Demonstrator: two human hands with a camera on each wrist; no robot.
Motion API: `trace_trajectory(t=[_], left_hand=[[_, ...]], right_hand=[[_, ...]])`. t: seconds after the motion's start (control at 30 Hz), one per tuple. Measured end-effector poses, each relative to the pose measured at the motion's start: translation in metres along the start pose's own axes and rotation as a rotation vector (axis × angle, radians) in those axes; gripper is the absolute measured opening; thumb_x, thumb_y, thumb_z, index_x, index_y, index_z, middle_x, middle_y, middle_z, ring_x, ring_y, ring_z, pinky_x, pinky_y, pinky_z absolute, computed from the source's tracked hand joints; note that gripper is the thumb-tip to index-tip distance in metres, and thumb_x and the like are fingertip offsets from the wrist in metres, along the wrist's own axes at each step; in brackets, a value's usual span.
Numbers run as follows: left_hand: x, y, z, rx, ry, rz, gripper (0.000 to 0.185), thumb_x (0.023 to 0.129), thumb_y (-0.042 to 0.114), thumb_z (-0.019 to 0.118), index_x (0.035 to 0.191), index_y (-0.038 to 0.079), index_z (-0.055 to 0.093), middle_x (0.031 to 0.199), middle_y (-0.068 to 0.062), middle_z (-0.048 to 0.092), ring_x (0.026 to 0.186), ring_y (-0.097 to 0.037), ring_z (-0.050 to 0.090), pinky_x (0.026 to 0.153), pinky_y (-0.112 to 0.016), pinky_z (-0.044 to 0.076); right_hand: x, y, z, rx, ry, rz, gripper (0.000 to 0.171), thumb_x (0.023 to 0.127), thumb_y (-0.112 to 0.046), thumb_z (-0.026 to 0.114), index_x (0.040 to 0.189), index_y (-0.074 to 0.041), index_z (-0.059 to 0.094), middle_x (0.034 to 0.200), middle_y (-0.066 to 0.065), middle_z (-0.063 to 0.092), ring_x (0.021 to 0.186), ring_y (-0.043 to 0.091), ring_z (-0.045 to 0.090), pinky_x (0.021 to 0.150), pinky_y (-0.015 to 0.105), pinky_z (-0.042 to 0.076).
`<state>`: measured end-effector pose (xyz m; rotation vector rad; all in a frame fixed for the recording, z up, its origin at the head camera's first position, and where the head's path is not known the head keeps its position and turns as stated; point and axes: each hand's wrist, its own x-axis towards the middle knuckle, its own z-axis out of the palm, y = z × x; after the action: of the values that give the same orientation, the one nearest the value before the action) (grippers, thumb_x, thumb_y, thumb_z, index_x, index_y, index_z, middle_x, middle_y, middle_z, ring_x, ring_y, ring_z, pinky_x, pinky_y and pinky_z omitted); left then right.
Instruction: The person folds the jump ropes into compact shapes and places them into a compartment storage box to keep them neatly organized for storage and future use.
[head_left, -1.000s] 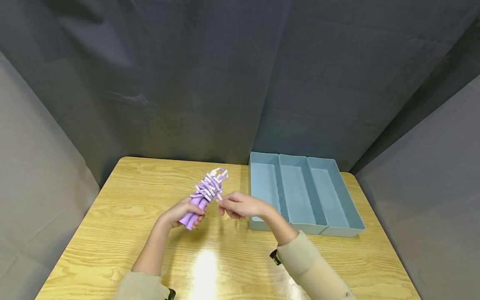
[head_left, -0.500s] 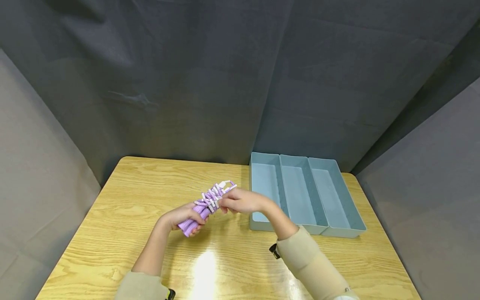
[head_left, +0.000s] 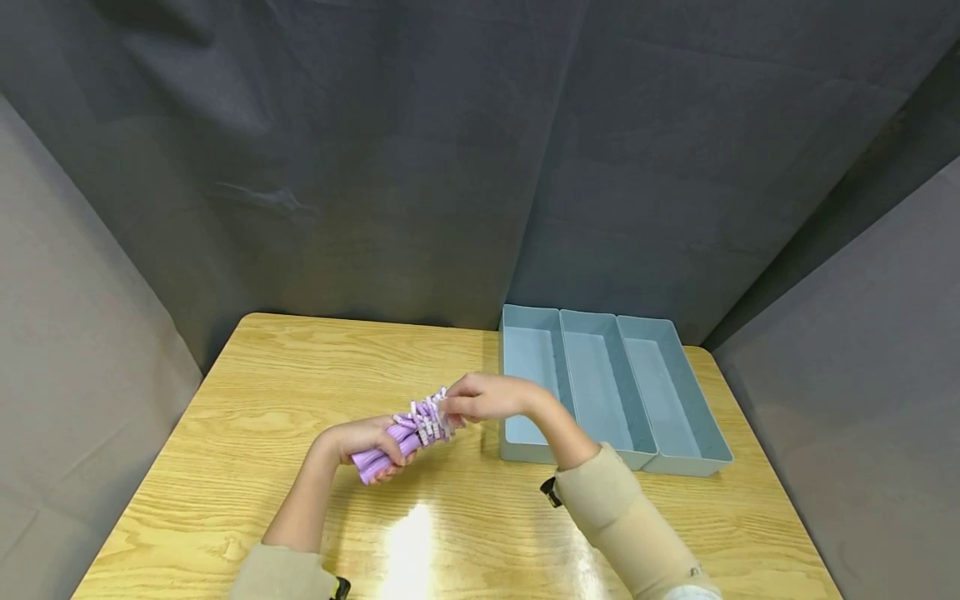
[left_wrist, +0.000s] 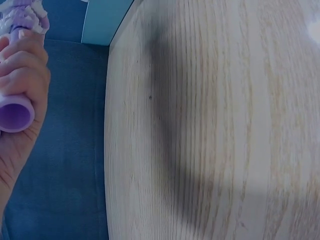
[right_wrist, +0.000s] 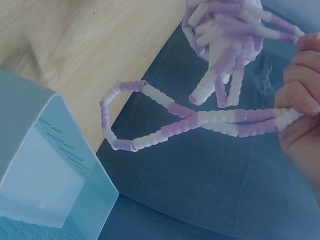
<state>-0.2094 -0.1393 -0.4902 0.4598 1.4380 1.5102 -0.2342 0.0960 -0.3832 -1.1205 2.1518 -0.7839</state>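
A purple-and-white beaded rope [head_left: 431, 423] is held above the table, left of the blue-grey tray set [head_left: 686, 465], its coils bunched around the far end of two lavender handles [head_left: 370, 463]. The left hand [head_left: 367, 437], farther left of the tray set, grasps the handles. The right hand [head_left: 483, 397], just beside the tray set's left edge, pinches the rope; the right-wrist view shows a doubled strand running from its fingers into a loose loop [right_wrist: 180, 125].

Over the last second, the bundle has tipped toward the tray set and come nearer the wearer, and the rope end that stuck out past the coils is now behind the right hand. This suggests the work has shifted to that loose end.

The wooden table [head_left: 300, 367] runs under the tray set; a dark curtain [head_left: 375, 167] hangs behind it.
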Motion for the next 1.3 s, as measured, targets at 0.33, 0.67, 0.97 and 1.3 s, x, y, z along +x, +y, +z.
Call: trace_trajectory(t=[0.33, 0.67, 0.97, 1.3], left_hand=[[-0.001, 0.000, 0.002, 0.028, -0.085, -0.037, 0.010, 0.073, 0.001, 0.051, 0.083, -0.001, 0.050, 0.058, -0.001, 0.052, 0.045, -0.007, 0.047, 0.040, -0.018, 0.041], [-0.003, 0.000, 0.001, 0.046, -0.156, -0.043, 0.010, 0.074, 0.002, 0.052, 0.084, 0.000, 0.050, 0.060, -0.001, 0.051, 0.046, -0.007, 0.047, 0.041, -0.018, 0.041], [-0.007, 0.003, 0.003, 0.031, -0.177, -0.046, 0.008, 0.074, 0.001, 0.052, 0.082, 0.000, 0.051, 0.061, -0.001, 0.052, 0.047, -0.007, 0.048, 0.042, -0.018, 0.042], [-0.009, 0.007, 0.006, 0.067, -0.182, -0.052, 0.008, 0.074, 0.002, 0.053, 0.081, 0.002, 0.052, 0.059, -0.001, 0.051, 0.046, -0.007, 0.048, 0.040, -0.018, 0.041]], right_hand=[[0.003, 0.006, -0.003, 0.019, 0.001, -0.013, 0.036, 0.096, -0.020, 0.042, 0.072, 0.003, 0.056, 0.056, -0.004, 0.038, 0.048, 0.006, 0.034, 0.048, 0.019, 0.033], [0.007, 0.013, -0.005, 0.007, 0.007, -0.027, 0.036, 0.096, -0.020, 0.043, 0.078, 0.006, 0.059, 0.062, 0.000, 0.046, 0.050, 0.007, 0.033, 0.050, 0.020, 0.033], [0.011, 0.020, -0.004, 0.063, -0.004, -0.047, 0.032, 0.095, -0.017, 0.045, 0.074, 0.005, 0.054, 0.065, 0.010, 0.048, 0.053, 0.005, 0.036, 0.052, 0.019, 0.035], [0.017, 0.029, -0.006, 0.131, 0.010, -0.064, 0.023, 0.094, -0.016, 0.050, 0.076, -0.002, 0.057, 0.066, 0.003, 0.048, 0.055, 0.009, 0.040, 0.056, 0.022, 0.042]])
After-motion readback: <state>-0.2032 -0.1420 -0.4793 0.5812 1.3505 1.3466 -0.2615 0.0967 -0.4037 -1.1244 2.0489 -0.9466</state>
